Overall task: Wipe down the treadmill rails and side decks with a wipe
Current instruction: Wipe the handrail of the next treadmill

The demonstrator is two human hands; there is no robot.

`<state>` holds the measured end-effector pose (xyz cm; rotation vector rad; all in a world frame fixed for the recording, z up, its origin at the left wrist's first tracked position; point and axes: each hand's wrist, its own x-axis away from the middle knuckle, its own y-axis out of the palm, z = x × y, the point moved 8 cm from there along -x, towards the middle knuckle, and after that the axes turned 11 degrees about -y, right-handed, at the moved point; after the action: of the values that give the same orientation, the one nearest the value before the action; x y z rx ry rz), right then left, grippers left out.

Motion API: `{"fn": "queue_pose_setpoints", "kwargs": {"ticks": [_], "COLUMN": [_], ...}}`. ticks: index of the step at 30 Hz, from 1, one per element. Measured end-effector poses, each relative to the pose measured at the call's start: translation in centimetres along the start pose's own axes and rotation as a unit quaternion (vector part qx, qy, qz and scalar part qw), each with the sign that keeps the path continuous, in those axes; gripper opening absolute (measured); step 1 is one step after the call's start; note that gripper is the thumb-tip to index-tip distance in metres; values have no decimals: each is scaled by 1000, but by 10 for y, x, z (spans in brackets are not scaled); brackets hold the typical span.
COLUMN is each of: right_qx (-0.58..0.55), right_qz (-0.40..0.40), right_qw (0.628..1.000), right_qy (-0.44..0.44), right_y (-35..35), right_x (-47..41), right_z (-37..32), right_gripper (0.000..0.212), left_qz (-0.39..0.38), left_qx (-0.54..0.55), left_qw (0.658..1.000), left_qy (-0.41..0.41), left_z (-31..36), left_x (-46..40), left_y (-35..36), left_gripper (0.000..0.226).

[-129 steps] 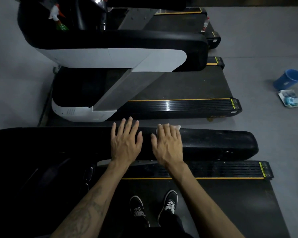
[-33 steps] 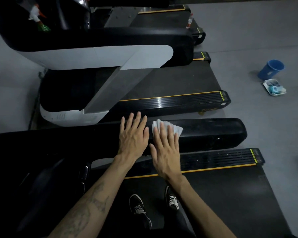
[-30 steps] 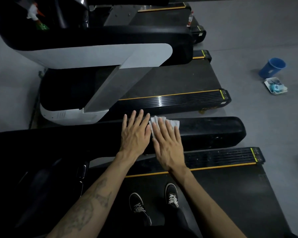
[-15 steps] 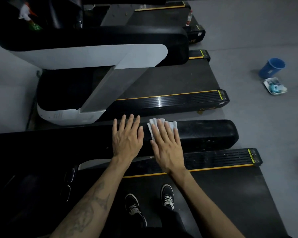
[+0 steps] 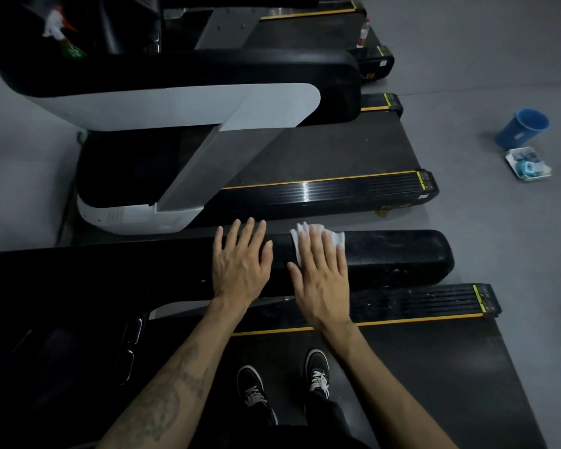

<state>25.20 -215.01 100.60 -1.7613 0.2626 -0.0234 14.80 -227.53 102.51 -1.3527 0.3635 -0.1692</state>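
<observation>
Here, both hands lie flat, palms down, on the black padded rail (image 5: 395, 257) of the nearest treadmill. The left hand (image 5: 242, 264) is bare and released, fingers spread, gripping nothing. The right hand (image 5: 321, 277) is just beside it, apart by a narrow gap, fingers extended and pressing a white wipe (image 5: 318, 236) against the rail top. The wipe is not clenched; it sits pinned under the palm and fingers, with crumpled edges showing past the fingertips on the far side and along the thumb side.

The rail runs left to right across the view and ends in a rounded tip to the right of the hands. Just nearer the camera, the ribbed black side deck (image 5: 418, 303) lies along the belt edge, bordered by a yellow stripe. The belt (image 5: 434, 367) is dark; 2 black shoes with white laces (image 5: 318, 374) stand on it below the forearms. The left forearm carries a tattoo.

Beyond the rail stands a 2nd treadmill (image 5: 305, 157) with a white-and-black console arm and its own ribbed side deck. A 3rd machine shows at the top edge.

On the grey floor, well apart to the right, a blue bucket (image 5: 522, 128) lies tilted, with a small white tray (image 5: 528, 165) of blue items near it.
</observation>
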Motion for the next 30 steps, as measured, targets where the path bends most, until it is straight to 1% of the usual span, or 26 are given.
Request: {"fn": "queue_pose_setpoints", "kwargs": {"ticks": [2,3,7,9,10,12,14,15,17,19,21,23,25,27,29,30], "right_qx": [-17,-22,-18,-3,1,-4,-15,-20,-28,-31,-30,-21,-5,8,8,-2], "right_qz": [14,11,-22,-38,-38,-20,-12,-16,-23,-28,-37,-46,-57,-72,-70,-65], "right_qw": [999,999,997,995,996,999,1000,1000,999,998,996,995,995,997,998,998], "right_qy": [26,23,-74,-96,-83,-29,13,18,2,-38,-74,-92,-81,-38,1,7], "right_y": [1,2,3,1,0,-5,-5,-3,0,0,-3,-9,-14,-16,-17,-18], "right_x": [10,10,-14,-25,-27,-21,-9,-5,-5,-19,-36,-48,-51,-50,-48,-49], "right_z": [-12,-18,-21,-9,-2,6,1,-5,-17,-22,-21,-15,-3,9,8,2], "right_gripper": [69,69,62,60,60,60,63,65,66,64,59,58,58,61,65,66], "left_qz": [4,3,-9,-8,-6,-2,0,0,0,1,-1,-3,-2,3,5,2], "left_qx": [5,6,-5,-6,-6,-6,-4,-4,-3,-3,-6,-7,-5,-3,-1,-2], "left_qw": [1000,1000,1000,1000,1000,1000,1000,1000,1000,1000,1000,1000,1000,1000,1000,1000], "left_qy": [-2,-4,-2,1,2,4,3,1,-1,-1,3,3,4,5,2,1], "left_z": [0,0,-1,-1,-1,0,0,0,0,0,0,0,1,1,1,1], "left_x": [0,-1,-1,-1,-1,-1,-1,-2,-2,-1,-1,-1,-2,-2,-2,-2], "left_y": [-1,0,2,2,1,0,0,0,1,0,0,0,-1,-1,-1,-1], "left_gripper": [57,57,58,58,57,56,56,56,56,56,57,58,57,56,56,56]}}
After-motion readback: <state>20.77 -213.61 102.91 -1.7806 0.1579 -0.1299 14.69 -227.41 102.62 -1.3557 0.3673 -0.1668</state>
